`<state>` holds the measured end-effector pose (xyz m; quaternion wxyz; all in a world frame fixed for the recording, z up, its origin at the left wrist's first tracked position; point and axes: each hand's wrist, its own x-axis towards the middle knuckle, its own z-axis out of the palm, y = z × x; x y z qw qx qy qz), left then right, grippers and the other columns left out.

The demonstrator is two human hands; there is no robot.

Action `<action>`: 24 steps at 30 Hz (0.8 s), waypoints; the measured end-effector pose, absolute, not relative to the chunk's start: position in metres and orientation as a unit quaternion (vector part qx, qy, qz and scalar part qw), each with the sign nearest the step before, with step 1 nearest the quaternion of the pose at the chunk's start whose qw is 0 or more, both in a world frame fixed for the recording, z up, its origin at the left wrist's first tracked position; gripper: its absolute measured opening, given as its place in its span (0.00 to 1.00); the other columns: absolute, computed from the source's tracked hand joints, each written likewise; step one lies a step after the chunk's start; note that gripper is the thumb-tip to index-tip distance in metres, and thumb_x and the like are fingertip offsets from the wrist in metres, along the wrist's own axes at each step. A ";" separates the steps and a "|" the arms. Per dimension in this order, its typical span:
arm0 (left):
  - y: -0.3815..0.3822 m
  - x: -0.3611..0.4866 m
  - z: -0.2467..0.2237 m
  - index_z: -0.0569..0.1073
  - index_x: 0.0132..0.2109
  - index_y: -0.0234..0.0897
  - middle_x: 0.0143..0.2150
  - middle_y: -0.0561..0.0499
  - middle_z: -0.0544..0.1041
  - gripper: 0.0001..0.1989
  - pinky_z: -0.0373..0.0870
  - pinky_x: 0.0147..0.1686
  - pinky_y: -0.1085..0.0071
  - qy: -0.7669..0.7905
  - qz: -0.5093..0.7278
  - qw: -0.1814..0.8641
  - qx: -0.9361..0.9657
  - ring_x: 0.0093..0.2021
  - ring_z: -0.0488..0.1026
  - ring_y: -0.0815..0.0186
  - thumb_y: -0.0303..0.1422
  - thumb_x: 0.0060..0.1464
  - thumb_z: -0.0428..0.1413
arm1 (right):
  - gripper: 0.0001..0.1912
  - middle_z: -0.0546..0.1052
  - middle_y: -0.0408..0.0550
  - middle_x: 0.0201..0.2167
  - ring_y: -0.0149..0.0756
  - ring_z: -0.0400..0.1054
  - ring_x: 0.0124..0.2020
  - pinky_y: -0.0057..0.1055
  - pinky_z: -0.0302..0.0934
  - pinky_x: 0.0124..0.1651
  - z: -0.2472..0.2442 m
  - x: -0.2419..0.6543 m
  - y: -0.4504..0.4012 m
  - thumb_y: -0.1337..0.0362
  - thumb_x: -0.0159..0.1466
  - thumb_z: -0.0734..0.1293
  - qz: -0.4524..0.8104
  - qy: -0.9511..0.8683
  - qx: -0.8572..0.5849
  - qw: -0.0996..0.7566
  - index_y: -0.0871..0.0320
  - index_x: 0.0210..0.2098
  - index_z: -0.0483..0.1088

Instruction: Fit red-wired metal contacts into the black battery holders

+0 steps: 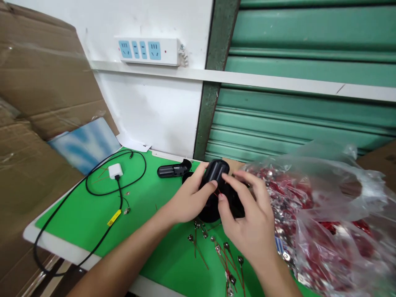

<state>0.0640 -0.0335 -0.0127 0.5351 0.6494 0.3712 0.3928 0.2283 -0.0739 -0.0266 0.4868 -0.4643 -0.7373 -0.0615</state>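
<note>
A glossy black rounded plastic housing [218,170] is held tilted up by my left hand [187,202], the thumb lying across its near side. My right hand [250,218] is at the housing's right side, with a thin red wire [218,192] at its thumb tip and a fingertip against the plastic. Under both hands are more black parts [210,211], largely covered. Small round metal pieces with thin red wires [227,258] lie scattered just below, on the green mat [176,264].
Behind my left hand lies a black handle-shaped part [173,170]. On the left are a white adapter [115,170] and a looped black cable [107,233]. A clear plastic bag of red and silver pieces [324,239] fills the right. Cardboard [46,74] stands at left; a power strip [148,51] hangs behind.
</note>
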 end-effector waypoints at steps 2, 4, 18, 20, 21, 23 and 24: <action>-0.035 0.063 -0.010 0.67 0.62 0.41 0.45 0.51 0.77 0.19 0.69 0.60 0.60 0.378 0.391 0.533 0.648 0.49 0.73 0.61 0.37 0.67 0.46 | 0.12 0.79 0.52 0.46 0.45 0.75 0.47 0.44 0.72 0.51 -0.024 0.228 -0.074 0.70 0.68 0.69 -0.104 -0.758 -0.439 0.472 0.53 0.50 0.75; -0.037 0.063 -0.009 0.67 0.63 0.41 0.42 0.52 0.77 0.20 0.67 0.63 0.59 0.382 0.385 0.528 0.654 0.47 0.73 0.61 0.37 0.68 0.44 | 0.08 0.80 0.49 0.39 0.40 0.75 0.40 0.39 0.71 0.46 -0.024 0.228 -0.074 0.73 0.68 0.68 -0.124 -0.773 -0.425 0.454 0.55 0.44 0.74; -0.025 0.062 -0.012 0.66 0.63 0.38 0.52 0.47 0.77 0.22 0.67 0.63 0.59 0.393 0.358 0.598 0.600 0.55 0.72 0.60 0.37 0.66 0.47 | 0.04 0.81 0.46 0.36 0.32 0.77 0.37 0.27 0.70 0.43 -0.020 0.233 -0.070 0.72 0.70 0.68 -0.023 -0.750 -0.435 0.497 0.57 0.40 0.73; -0.022 0.060 -0.012 0.66 0.63 0.38 0.50 0.48 0.77 0.22 0.69 0.61 0.59 0.391 0.355 0.622 0.578 0.52 0.73 0.60 0.37 0.65 0.47 | 0.05 0.81 0.44 0.36 0.30 0.77 0.36 0.25 0.70 0.42 -0.018 0.234 -0.070 0.72 0.70 0.69 -0.010 -0.742 -0.435 0.511 0.56 0.39 0.74; -0.022 0.059 -0.012 0.67 0.62 0.38 0.49 0.48 0.77 0.21 0.69 0.61 0.59 0.391 0.354 0.618 0.582 0.52 0.73 0.60 0.37 0.64 0.47 | 0.05 0.80 0.44 0.35 0.29 0.76 0.35 0.25 0.70 0.41 -0.017 0.234 -0.071 0.72 0.69 0.70 -0.007 -0.747 -0.433 0.505 0.56 0.39 0.74; -0.022 0.058 -0.011 0.69 0.59 0.39 0.50 0.49 0.76 0.20 0.66 0.64 0.59 0.396 0.353 0.588 0.610 0.55 0.70 0.59 0.38 0.65 0.46 | 0.05 0.80 0.42 0.34 0.29 0.75 0.34 0.24 0.70 0.40 -0.019 0.234 -0.070 0.72 0.69 0.70 -0.005 -0.763 -0.423 0.489 0.56 0.38 0.74; -0.023 0.058 -0.011 0.70 0.58 0.39 0.50 0.49 0.76 0.19 0.64 0.65 0.59 0.398 0.352 0.572 0.624 0.56 0.69 0.59 0.38 0.65 0.45 | 0.05 0.80 0.42 0.34 0.28 0.75 0.34 0.24 0.70 0.40 -0.020 0.234 -0.070 0.72 0.69 0.70 -0.006 -0.768 -0.421 0.482 0.56 0.38 0.74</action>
